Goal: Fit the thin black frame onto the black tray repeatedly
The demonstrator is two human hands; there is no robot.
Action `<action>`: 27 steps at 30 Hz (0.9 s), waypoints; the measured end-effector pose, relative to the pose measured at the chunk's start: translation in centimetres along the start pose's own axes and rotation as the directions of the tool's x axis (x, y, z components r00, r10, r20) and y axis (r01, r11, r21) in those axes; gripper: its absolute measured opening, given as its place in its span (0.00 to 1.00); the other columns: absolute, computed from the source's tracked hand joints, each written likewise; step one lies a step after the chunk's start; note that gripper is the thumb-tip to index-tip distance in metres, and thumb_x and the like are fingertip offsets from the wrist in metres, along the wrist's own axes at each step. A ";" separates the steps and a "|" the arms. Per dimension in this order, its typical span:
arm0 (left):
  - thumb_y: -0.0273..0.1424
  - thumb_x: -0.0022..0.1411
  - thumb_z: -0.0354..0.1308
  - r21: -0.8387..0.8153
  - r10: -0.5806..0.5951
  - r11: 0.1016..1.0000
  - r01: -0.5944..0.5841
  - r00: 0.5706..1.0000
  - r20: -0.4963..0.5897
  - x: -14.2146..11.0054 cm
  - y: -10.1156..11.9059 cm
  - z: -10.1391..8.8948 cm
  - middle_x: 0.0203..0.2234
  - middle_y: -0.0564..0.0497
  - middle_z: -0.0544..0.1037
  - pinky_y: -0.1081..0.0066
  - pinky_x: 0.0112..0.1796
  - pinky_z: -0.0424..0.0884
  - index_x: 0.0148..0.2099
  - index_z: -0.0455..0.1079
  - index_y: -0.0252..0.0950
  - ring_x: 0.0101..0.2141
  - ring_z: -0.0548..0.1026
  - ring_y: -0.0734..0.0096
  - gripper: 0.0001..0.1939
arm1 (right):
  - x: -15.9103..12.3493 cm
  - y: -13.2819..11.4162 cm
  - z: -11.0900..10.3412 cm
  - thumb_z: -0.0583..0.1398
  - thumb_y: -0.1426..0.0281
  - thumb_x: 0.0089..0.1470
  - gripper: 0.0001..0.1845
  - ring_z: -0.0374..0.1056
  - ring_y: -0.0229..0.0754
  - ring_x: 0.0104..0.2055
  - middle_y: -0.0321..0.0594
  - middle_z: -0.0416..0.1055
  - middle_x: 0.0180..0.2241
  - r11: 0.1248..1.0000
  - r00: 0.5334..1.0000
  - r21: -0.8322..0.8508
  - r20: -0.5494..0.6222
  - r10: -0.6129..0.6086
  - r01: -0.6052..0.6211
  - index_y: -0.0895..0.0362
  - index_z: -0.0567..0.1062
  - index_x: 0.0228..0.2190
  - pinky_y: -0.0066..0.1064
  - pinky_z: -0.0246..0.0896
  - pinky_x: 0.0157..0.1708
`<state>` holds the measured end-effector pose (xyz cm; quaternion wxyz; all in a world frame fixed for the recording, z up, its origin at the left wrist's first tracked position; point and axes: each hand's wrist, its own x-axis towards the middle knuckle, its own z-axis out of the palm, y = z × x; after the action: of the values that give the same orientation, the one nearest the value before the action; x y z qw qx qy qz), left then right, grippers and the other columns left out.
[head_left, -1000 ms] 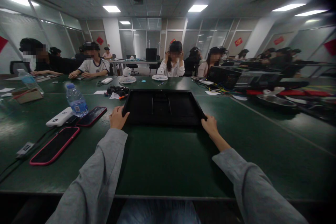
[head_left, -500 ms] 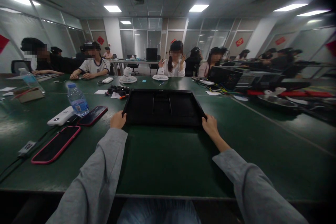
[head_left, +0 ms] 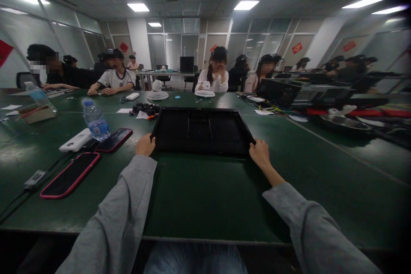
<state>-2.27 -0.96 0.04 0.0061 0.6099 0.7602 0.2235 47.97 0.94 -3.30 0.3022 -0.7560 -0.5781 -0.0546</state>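
A shallow black rectangular tray point(head_left: 221, 130) with a raised rim lies on the green table in front of me. Two thin bars and a narrow frame show in its middle; its exact kind is unclear. My left hand point(head_left: 145, 144) is closed around its near left edge. At the near right edge, my right hand point(head_left: 259, 153) grips the rim, thumb toward the inside. Both arms are stretched forward, in grey sleeves.
On the left stand a water bottle point(head_left: 96, 122), a white power bank point(head_left: 75, 140) and two phones, one a pink-edged phone point(head_left: 71, 175). Behind the tray are a dark cluster of parts point(head_left: 144, 110) and two small white fans. A metal pan point(head_left: 345, 123) sits at right. Several people sit around.
The tray and my hands hold nearly the same place; the view has shifted slightly. Across the table, a person's hand is now at the white fan, which has moved a little right.
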 end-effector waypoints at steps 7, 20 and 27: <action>0.37 0.69 0.47 0.029 0.018 0.999 -0.018 1.000 0.013 0.3 -0.3 0.3 0.50 0.39 0.78 0.61 0.49 0.69 0.56 0.70 0.34 0.51 0.75 0.54 0.20 | 0.1 0.1 -0.1 0.49 0.69 0.61 0.23 0.64 0.57 0.52 0.62 0.69 0.48 0.999 1.000 -0.048 0.031 -0.005 0.006 0.68 0.73 0.51 0.44 0.58 0.52; 0.38 0.70 0.46 -0.064 -0.052 0.996 0.059 0.993 0.106 0.7 -0.4 1.0 0.53 0.37 0.76 0.63 0.49 0.69 0.61 0.64 0.32 0.53 0.75 0.55 0.23 | -0.1 0.1 -0.2 0.50 0.70 0.62 0.22 0.67 0.54 0.52 0.58 0.73 0.47 0.998 0.999 -0.053 0.045 -0.016 0.018 0.66 0.73 0.52 0.42 0.59 0.51; 0.45 0.72 0.38 -0.089 -0.032 0.995 0.045 0.989 0.141 0.8 -0.7 0.6 0.51 0.37 0.78 0.61 0.47 0.69 0.59 0.65 0.35 0.52 0.76 0.53 0.26 | 0.1 0.6 0.2 0.49 0.67 0.62 0.24 0.67 0.54 0.52 0.59 0.72 0.48 0.999 0.999 0.025 0.001 -0.046 0.046 0.66 0.73 0.52 0.44 0.60 0.52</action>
<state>-2.99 -0.17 -0.56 0.0918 0.6084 0.7584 0.2149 48.46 1.04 -3.65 0.3098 -0.7386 -0.5964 -0.0540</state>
